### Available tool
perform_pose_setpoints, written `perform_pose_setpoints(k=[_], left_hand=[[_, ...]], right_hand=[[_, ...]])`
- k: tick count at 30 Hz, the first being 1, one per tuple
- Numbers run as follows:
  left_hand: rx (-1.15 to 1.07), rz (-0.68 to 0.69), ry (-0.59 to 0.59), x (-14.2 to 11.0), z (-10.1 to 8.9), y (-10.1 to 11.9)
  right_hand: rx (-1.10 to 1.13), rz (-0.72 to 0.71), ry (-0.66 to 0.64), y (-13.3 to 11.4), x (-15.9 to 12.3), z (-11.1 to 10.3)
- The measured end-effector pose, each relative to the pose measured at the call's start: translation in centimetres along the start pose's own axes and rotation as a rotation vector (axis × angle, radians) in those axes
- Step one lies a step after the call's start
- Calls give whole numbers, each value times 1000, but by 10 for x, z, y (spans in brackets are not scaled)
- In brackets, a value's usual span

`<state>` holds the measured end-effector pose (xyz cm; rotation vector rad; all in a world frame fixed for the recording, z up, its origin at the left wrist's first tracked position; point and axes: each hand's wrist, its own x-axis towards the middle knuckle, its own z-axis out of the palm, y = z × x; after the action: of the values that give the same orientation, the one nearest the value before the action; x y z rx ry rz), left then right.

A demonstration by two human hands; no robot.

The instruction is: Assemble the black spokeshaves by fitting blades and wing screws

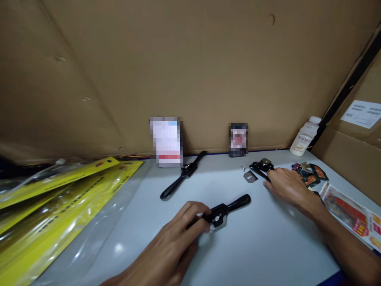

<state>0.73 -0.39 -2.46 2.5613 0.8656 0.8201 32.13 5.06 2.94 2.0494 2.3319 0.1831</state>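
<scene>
My left hand (181, 230) is closed around one handle of a black spokeshave (228, 208) lying on the pale table (268, 246); its other handle sticks out to the right. My right hand (285, 184) reaches to the back right, its fingers curled onto a black tool part (259, 167). Just left of that part lie a small grey metal blade (250, 177) and a tiny screw (243, 168). A second black spokeshave (182, 174) lies untouched further back, in the middle.
Yellow packaging cards in clear plastic (53, 206) pile up at the left. A white bottle (305, 137) stands in the back right corner, with keys (311, 172) and a printed leaflet (348, 210) nearby. Cardboard walls (190, 71) enclose the table; two small cards lean against the back wall.
</scene>
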Motion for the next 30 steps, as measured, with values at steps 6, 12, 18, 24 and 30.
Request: perform_pose_setpoints(k=[6, 12, 18, 24, 30], left_hand=[[148, -113, 25, -1, 4, -3], [102, -153, -29, 3, 2, -5], [122, -83, -104, 2, 2, -2], [96, -40, -110, 2, -2, -4], [62, -52, -92, 1, -3, -8]], right_hand=[[262, -249, 282, -41, -12, -3], [667, -567, 301, -90, -41, 23], [828, -622, 191, -95, -44, 32], [846, -743, 59, -82, -36, 24], [785, -788, -12, -77, -35, 16]])
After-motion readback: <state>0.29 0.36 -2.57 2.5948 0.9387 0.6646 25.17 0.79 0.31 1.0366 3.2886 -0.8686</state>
